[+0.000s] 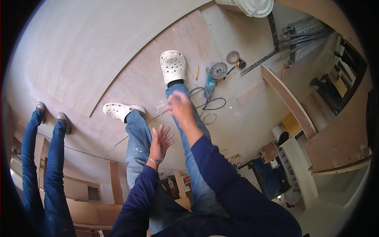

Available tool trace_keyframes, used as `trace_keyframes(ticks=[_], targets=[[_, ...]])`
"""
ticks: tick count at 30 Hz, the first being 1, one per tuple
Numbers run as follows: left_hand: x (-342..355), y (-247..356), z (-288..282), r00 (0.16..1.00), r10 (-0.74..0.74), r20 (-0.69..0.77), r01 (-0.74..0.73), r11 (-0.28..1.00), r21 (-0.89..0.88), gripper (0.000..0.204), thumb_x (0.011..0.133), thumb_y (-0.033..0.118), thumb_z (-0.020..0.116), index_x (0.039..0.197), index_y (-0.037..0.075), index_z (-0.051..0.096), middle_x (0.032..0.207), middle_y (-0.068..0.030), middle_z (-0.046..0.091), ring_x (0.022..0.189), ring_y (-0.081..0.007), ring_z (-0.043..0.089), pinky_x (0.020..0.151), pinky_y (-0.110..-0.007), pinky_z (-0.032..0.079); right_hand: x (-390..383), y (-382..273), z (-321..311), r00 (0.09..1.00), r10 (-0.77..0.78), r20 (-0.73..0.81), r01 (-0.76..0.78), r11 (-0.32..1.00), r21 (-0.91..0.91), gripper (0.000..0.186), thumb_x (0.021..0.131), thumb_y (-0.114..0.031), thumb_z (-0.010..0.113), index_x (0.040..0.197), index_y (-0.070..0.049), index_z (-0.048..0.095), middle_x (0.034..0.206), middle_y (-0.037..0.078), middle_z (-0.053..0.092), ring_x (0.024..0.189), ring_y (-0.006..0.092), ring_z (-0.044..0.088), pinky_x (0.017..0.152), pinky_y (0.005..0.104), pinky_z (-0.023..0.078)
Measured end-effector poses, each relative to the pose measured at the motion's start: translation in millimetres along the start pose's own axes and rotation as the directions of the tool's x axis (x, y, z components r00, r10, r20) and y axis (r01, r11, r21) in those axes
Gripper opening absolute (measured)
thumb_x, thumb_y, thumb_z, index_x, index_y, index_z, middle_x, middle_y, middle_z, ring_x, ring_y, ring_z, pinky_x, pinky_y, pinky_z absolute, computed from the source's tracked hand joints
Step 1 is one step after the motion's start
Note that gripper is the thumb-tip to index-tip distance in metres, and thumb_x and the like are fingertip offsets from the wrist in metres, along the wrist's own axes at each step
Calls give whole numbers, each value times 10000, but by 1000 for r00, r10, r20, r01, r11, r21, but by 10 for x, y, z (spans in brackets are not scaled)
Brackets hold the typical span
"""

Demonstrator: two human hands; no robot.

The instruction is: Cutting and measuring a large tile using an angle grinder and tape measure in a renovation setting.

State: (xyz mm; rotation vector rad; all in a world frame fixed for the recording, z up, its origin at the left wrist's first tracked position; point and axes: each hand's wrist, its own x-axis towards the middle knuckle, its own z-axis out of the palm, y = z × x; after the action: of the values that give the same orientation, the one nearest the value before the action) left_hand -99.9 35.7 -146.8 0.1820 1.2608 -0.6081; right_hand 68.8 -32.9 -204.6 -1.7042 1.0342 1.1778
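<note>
My left hand (pixel 160 144) is raised in front of my legs, fingers spread and holding nothing. A bracelet circles that wrist. Above and to the right of it, my right hand (pixel 181 107) hangs over my jeans, its fingers loosely apart and a little blurred, with nothing visible in it. The two hands do not touch. On the floor beyond my right shoe lie a yellow pencil (pixel 197 72) and a teal angle grinder (pixel 210 85) with its cord looped beside it. A loose brown disc (pixel 232 57) and a yellow-black tape measure (pixel 241 63) sit close by.
A large pale sheet (pixel 90 47) with a curved edge covers the far left. Another person's legs (pixel 55 158) stand at left. A dark metal square (pixel 260 59), a white bucket (pixel 258 7), metal channels (pixel 312 37) and a curved wooden piece (pixel 288 98) lie to the right.
</note>
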Motion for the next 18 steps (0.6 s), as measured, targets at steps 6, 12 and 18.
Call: trace_keyframes(ticks=[6,12,18], targets=[[128,-62,174,999,-46,13,46,998,39,957,934,766,297,1583,85,118,1575,-155,315,1312,-264,451,1032,-385,375,1664,-41,-854,831,-397,-389,50,751,-658,397,896,-251,554,1193,7,601,1059,265,680,1000,410,661,875,481,509],[104,-64,189,999,-36,-21,36,999,-17,889,952,730,319,1560,88,219,1502,-156,413,1275,-289,503,1019,-429,416,2085,-57,-839,832,-286,-476,-142,718,-681,355,867,-266,578,1102,-4,626,1006,266,686,1010,436,647,874,500,501],[110,-33,186,998,-47,-41,46,999,-25,872,956,719,333,1549,86,244,1470,-159,451,1254,-296,527,1004,-440,437,1756,203,-879,859,-448,-248,142,673,-725,201,830,-239,625,905,-53,628,874,204,693,842,387,681,711,488,523]])
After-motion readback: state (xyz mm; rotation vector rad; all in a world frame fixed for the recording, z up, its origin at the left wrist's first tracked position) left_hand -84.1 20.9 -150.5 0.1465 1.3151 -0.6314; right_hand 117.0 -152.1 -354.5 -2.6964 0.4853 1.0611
